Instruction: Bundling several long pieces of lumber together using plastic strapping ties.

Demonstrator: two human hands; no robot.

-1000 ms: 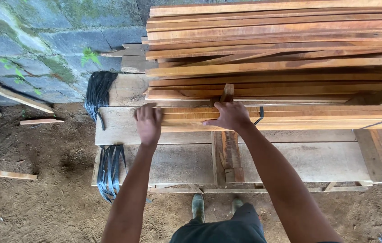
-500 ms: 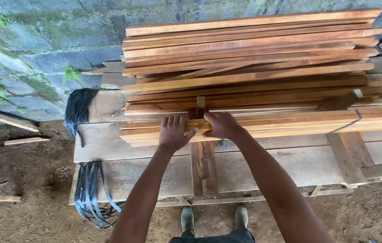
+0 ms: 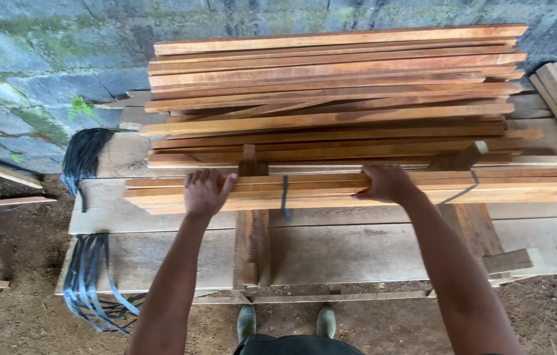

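Left hand (image 3: pixel 205 192) flat, fingers spread on near bundle of long reddish-brown wooden slats (image 3: pixel 331 189), left part; right hand (image 3: pixel 387 183) curled over bundle's top edge; bundle on grey plank bench (image 3: pixel 357 250), seemingly strapped; nothing lifted yet

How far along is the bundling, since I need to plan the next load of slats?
Done: a large stack of slats lies piled at the back of the workbench. In hand: the left hand and right hand press on a front bundle of slats with a dark strap around it. Left: loose dark straps hang unused at the bench's end.
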